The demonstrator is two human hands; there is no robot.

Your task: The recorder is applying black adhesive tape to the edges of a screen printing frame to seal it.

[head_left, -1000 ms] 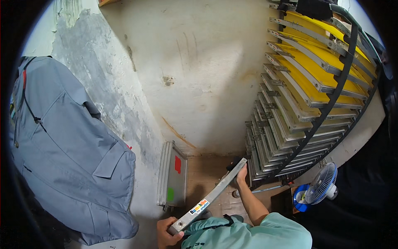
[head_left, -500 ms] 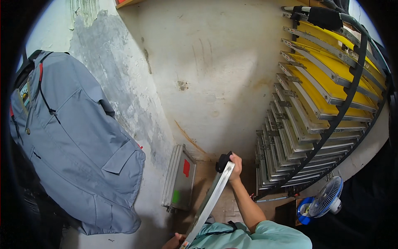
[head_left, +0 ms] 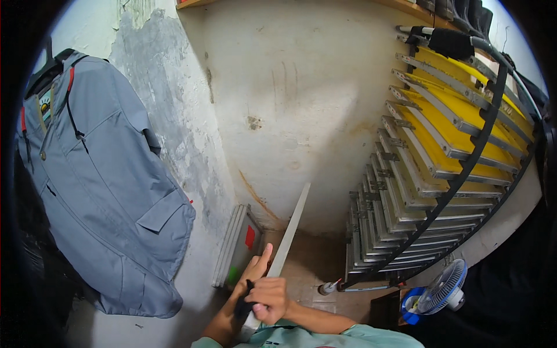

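A long flat pale grey bar [head_left: 293, 226] slants up from my chest toward the stained wall. Both hands meet at its lower end. My left hand [head_left: 254, 272] lies against the bar's left side with one finger stretched up along it. Just below, my right hand [head_left: 269, 300] is closed around the bar. A small black object [head_left: 243, 303] shows between the two hands; I cannot tell which hand holds it.
A grey jacket [head_left: 110, 197] hangs on the left wall. Flat frames [head_left: 237, 246] with red and green patches lean on the wall by the floor. At right, a rack of yellow-mesh screen frames [head_left: 435, 145] has a black hose [head_left: 484, 122] across it. A blue fan [head_left: 442, 290] stands below.
The bar has swung from a low diagonal to a steeper, more upright slant. My right hand slid from its upper end down to the lower end, beside my left hand.
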